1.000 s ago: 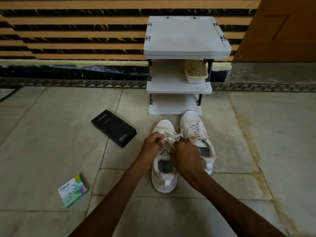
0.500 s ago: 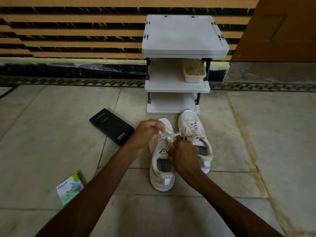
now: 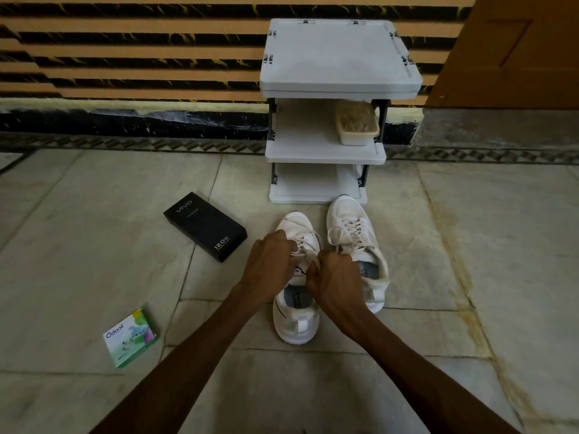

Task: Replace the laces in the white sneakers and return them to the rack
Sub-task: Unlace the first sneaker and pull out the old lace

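Our left hand [image 3: 269, 261] had pulled out sideways a moment ago. Now it is back beside our right hand [image 3: 336, 277], and both are pinching the thin, floppy lace [image 3: 305, 242] over the near shoe [image 3: 296, 324], just in front of the rack [image 3: 338, 57]. We think the lace is being pulled snug. The laced shoe [image 3: 351, 220] sits at the rack's bottom shelf. Shoes look soft; the rack looks hard, with 3 flat shelves.

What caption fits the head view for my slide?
Left hand and right hand grip the lace of one sneaker; the other sneaker stands laced beside it, before the rack.
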`<state>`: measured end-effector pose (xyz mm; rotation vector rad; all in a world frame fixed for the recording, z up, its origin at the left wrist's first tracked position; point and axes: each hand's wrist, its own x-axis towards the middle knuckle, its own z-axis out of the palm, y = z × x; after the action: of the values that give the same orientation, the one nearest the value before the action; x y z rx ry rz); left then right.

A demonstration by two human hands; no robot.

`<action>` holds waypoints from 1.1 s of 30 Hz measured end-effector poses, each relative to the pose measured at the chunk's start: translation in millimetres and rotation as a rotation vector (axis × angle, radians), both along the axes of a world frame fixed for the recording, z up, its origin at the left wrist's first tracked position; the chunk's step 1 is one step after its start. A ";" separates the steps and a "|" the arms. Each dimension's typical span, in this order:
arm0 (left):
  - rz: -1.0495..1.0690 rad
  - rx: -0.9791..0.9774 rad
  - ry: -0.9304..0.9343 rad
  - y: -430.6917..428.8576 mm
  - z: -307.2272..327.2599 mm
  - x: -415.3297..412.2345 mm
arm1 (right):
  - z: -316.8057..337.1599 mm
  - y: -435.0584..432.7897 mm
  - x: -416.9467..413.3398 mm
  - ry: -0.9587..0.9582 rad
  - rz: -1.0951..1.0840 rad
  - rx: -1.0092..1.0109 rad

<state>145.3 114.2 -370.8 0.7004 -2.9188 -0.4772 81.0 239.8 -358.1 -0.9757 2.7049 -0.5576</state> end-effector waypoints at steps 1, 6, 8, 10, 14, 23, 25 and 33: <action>0.047 0.122 0.072 3.3 5.3 -1.7 | -0.4 0.5 0.6 -0.001 -0.006 -0.008; 0.590 1.693 0.927 -17.1 51.0 -0.8 | -1.3 2.8 3.3 0.021 -0.036 -0.082; 0.509 1.854 1.019 -27.1 55.1 3.3 | -1.5 2.0 3.6 0.025 -0.027 -0.084; 0.414 1.462 0.736 -26.7 52.1 3.4 | -1.1 1.4 3.7 0.020 -0.022 -0.087; 0.077 0.440 0.085 -15.8 22.4 5.2 | -2.2 1.3 3.2 0.022 -0.019 -0.055; 0.316 1.054 0.354 -9.8 36.8 0.6 | -5.3 3.8 0.7 0.023 -0.036 -0.096; 0.401 1.522 0.619 -22.1 45.4 4.3 | -5.8 4.0 1.1 0.025 -0.043 -0.105; 0.571 1.034 0.427 -40.2 37.9 8.6 | -6.4 4.7 1.0 -0.004 -0.055 -0.150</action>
<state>153.8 74.1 -332.9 1.2426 -1.7926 -1.7773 82.0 244.6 -364.5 -0.9360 2.7259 -0.7815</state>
